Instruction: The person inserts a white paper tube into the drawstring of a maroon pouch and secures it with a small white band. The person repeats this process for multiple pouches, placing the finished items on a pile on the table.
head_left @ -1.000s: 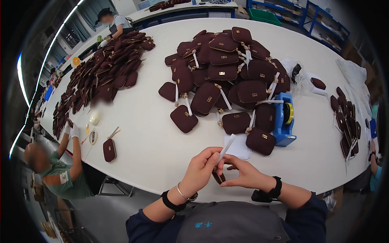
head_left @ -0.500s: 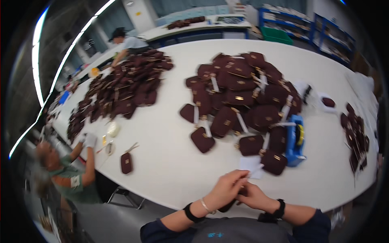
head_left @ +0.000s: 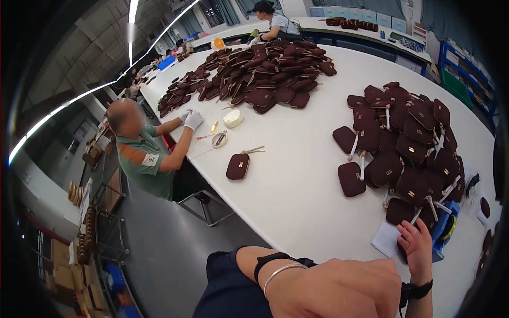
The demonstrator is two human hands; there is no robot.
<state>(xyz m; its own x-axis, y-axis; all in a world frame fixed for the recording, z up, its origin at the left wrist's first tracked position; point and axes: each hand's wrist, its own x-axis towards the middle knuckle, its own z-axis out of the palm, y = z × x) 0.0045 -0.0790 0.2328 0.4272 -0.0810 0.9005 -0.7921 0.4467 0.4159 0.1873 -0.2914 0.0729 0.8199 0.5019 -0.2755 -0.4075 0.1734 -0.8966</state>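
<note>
Large at the lower edge, my left hand [head_left: 334,289] is raised close in front of me, back upward, with a silver bangle and a black band at the wrist. Its fingers bend down out of sight, so what they hold, if anything, is hidden. My right hand [head_left: 416,249] reaches over the table beside a white paper [head_left: 386,238], fingers spread and nothing visible in them. Just beyond its fingertips lies a dark maroon zip pouch [head_left: 400,211] at the near edge of a heap of similar pouches [head_left: 384,169], many with white strip tags. A blue tape dispenser [head_left: 444,228] stands to its right.
Another heap of maroon pouches [head_left: 260,74] covers the table's far side. A single pouch [head_left: 237,166] lies left of centre, near a tape roll [head_left: 219,139] and a pale yellowish block [head_left: 233,118]. A gloved co-worker [head_left: 154,148] sits at the left edge; another person [head_left: 275,26] works behind.
My view has swung left. My hands, together around a dark item before, are now apart: the left is raised nearer to me, the right is out by the pouch heap with spread fingers.
</note>
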